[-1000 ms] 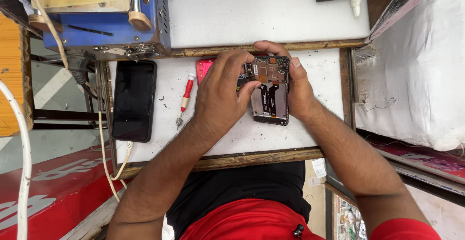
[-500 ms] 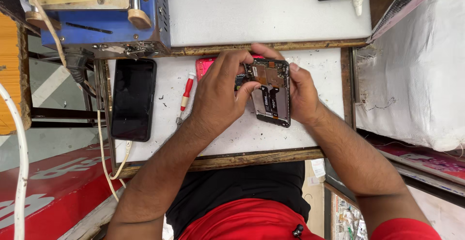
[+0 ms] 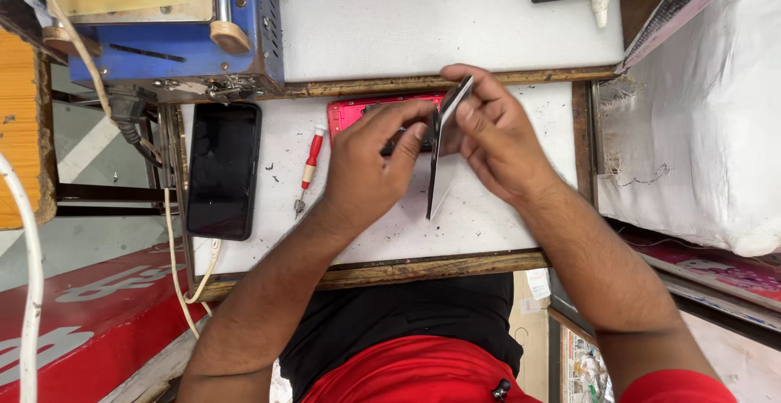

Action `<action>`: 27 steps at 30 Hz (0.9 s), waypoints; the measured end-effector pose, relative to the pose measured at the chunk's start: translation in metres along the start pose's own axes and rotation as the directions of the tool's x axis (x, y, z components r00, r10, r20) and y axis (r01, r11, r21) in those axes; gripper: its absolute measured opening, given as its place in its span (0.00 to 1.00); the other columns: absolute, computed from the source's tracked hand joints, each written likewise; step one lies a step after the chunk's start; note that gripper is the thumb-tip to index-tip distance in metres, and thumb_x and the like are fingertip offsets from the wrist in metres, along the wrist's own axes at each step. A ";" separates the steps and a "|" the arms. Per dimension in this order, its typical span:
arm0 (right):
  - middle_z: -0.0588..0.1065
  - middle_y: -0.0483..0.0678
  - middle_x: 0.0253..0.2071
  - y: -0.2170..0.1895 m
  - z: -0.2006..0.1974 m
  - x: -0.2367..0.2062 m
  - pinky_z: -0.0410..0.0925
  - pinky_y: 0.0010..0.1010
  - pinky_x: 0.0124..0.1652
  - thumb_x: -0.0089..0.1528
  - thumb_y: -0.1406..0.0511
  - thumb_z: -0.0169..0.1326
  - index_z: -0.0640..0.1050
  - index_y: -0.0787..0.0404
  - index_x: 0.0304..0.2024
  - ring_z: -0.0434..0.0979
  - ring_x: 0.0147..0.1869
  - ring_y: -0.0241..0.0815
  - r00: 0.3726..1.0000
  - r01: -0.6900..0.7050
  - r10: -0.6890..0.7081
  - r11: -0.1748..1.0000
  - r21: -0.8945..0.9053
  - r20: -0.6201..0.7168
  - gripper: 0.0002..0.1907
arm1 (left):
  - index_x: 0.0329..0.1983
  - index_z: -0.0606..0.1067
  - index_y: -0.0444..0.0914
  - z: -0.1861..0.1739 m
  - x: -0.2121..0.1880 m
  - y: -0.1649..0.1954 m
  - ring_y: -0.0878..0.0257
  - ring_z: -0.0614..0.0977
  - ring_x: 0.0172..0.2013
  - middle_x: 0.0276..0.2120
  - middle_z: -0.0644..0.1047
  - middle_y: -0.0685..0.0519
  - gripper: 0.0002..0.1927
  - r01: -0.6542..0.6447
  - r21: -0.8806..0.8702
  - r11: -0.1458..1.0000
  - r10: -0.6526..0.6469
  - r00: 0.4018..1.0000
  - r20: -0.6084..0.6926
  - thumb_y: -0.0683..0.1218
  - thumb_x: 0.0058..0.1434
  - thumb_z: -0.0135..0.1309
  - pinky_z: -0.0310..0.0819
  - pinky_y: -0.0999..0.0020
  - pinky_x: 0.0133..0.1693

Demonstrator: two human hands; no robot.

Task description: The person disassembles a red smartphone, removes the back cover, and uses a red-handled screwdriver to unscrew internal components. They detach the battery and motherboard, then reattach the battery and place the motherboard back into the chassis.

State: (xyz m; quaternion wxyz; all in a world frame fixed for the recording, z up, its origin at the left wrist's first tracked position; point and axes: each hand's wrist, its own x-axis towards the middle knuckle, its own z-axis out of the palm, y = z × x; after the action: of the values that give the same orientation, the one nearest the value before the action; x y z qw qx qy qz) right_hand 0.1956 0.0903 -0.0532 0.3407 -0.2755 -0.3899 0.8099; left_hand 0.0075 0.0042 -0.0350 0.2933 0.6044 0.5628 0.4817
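Both my hands hold an opened phone [image 3: 439,167] above the white work surface [image 3: 488,224]. The phone is tipped up on edge, so only its thin side shows. My left hand [image 3: 366,167] pinches its upper left side with the fingertips. My right hand [image 3: 496,139] grips its upper right side, fingers wrapped over the top. A pink phone back cover [image 3: 362,114] lies flat behind my left hand, partly hidden by it.
A red-handled screwdriver [image 3: 307,169] lies left of my hands. A black phone [image 3: 222,169] rests at the table's left edge, with a white cable [image 3: 175,281] below it. A blue machine [image 3: 171,29] stands at the back left. White wrapped material [image 3: 700,126] fills the right.
The opened phone lay nearly flat with its insides facing up; now both hands have turned it onto its edge. The pink cover behind it shows more.
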 end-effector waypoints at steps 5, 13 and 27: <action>0.78 0.43 0.42 -0.005 -0.004 0.002 0.74 0.22 0.50 0.69 0.63 0.61 0.74 0.64 0.56 0.77 0.46 0.29 0.986 0.131 -0.142 0.983 -0.129 -0.083 0.17 | 0.56 0.77 0.34 0.000 0.001 -0.001 0.63 0.88 0.43 0.42 0.84 0.49 0.12 0.221 -0.339 0.914 -0.186 0.973 0.133 0.41 0.73 0.49 0.87 0.69 0.48; 0.77 0.43 0.41 -0.007 0.005 -0.002 0.74 0.21 0.45 0.69 0.63 0.60 0.75 0.65 0.56 0.76 0.43 0.28 0.956 0.191 -0.254 0.917 -0.349 -0.145 0.17 | 0.47 0.77 0.32 -0.002 0.007 0.000 0.64 0.88 0.41 0.38 0.84 0.49 0.08 0.363 -0.377 0.852 -0.317 0.931 0.180 0.41 0.71 0.51 0.88 0.70 0.46; 0.76 0.43 0.40 -0.004 0.004 -0.002 0.72 0.20 0.42 0.70 0.64 0.59 0.74 0.65 0.56 0.74 0.41 0.27 0.970 0.176 -0.231 0.881 -0.440 -0.074 0.16 | 0.33 0.73 0.36 -0.010 0.009 -0.010 0.74 0.79 0.25 0.24 0.76 0.59 0.04 0.220 -0.102 0.970 -0.206 0.970 0.132 0.40 0.64 0.55 0.75 0.76 0.27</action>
State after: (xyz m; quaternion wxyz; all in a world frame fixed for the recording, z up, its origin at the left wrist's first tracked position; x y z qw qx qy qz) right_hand 0.1950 0.0889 -0.0478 0.3784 -0.3511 -0.5637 0.6448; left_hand -0.0065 0.0129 -0.0382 0.4112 0.5503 0.5768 0.4420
